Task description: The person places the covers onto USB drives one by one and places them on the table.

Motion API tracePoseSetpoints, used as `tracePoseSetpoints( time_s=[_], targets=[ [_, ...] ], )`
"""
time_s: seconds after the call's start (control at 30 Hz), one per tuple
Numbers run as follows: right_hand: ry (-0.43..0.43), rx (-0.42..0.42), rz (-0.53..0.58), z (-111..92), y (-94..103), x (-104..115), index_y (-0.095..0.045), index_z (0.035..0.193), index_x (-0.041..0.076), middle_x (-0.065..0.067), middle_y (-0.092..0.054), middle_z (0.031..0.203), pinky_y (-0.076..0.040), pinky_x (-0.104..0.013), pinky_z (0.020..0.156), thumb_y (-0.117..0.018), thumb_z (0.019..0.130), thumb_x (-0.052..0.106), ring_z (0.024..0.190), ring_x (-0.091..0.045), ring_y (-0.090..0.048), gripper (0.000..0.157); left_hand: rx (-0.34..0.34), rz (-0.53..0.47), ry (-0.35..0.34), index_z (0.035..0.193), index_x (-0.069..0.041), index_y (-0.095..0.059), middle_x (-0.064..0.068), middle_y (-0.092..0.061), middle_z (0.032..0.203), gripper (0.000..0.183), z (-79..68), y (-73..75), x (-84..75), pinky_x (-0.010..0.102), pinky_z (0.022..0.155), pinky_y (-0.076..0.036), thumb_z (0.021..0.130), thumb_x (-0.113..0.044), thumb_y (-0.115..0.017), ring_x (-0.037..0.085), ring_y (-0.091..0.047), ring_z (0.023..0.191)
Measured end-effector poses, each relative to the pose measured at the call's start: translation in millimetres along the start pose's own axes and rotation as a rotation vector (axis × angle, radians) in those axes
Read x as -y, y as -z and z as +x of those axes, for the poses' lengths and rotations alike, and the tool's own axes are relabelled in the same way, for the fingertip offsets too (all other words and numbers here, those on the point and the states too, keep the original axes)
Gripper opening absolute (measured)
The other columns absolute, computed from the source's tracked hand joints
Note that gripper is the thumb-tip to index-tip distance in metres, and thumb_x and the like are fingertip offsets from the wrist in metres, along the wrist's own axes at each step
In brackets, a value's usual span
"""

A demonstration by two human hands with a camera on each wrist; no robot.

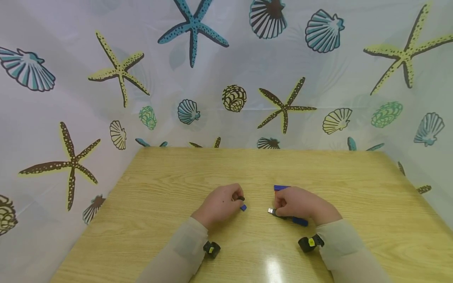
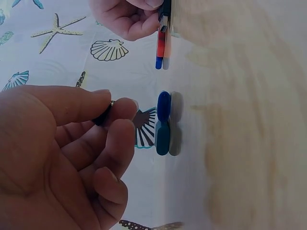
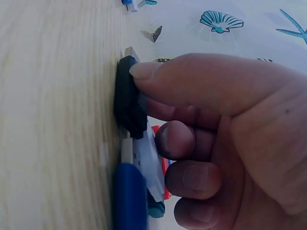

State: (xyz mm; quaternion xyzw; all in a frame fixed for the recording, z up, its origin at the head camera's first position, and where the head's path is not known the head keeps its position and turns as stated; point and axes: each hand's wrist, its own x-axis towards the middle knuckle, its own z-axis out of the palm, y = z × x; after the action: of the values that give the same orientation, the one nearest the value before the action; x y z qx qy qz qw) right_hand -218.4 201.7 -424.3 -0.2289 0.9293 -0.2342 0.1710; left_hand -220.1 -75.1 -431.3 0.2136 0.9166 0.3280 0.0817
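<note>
My L hand pinches a small black piece betw. thumb and finger, partly hidden; near it, a blue-green stick lies on the table. My R hand holds a black USB stick, metal plug toward my L side, w/ a blue stick just beside.

We see blk USB stick w/ silver plug, blue stick, tan wood-grain table, white sheet (teal/yel/brn starfish).
</note>
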Motion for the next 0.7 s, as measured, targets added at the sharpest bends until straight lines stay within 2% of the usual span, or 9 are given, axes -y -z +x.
tracePoseSetpoints(
  time_s=[0.3, 0.57, 0.7],
  targets=[
    [-0.031, 0.018, -0.055, 1.0, -2.5, 6.2, -0.064, 0.082, 0.023, 0.011, -0.061, 0.074, -0.047, -0.035, 0.063, -0.074, 0.091, 0.022, 0.06, -0.011, -0.058, 0.014, 0.035, -0.034, -0.009, 0.115, -0.018, -0.065, -0.007, -0.064, 0.093, 0.017, -0.9, 0.4, -0.1, 0.035, 0.071, -0.048, 0.099, -0.023, -0.067, 0.015, -0.058, 0.075],
    [0.0, 0.029, -0.075, 0.0, -2.1, 11.6, -0.062, 0.078, 0.021, 0.01, -0.06, 0.072, -0.046, -0.033, 0.061, -0.073, 0.089, 0.019, 0.058, -0.011, -0.056, 0.015, 0.043, -0.046, -0.009, 0.107, -0.021, -0.063, -0.009, -0.063, 0.089, 0.01, -0.5, -1.5, 1.3, 0.034, 0.072, -0.048, 0.098, -0.023, -0.067, 0.014, -0.056, 0.075],
    [0.018, 0.023, -0.086, -0.4, -1.3, 12.4, -0.062, 0.077, 0.022, 0.01, -0.059, 0.071, -0.045, -0.032, 0.061, -0.073, 0.088, 0.019, 0.058, -0.01, -0.055, 0.015, 0.043, -0.035, -0.018, 0.106, -0.023, -0.062, -0.009, -0.063, 0.093, 0.007, -0.2, -1.3, 0.9, 0.034, 0.073, -0.048, 0.099, -0.024, -0.066, 0.013, -0.057, 0.079]
  ],
)
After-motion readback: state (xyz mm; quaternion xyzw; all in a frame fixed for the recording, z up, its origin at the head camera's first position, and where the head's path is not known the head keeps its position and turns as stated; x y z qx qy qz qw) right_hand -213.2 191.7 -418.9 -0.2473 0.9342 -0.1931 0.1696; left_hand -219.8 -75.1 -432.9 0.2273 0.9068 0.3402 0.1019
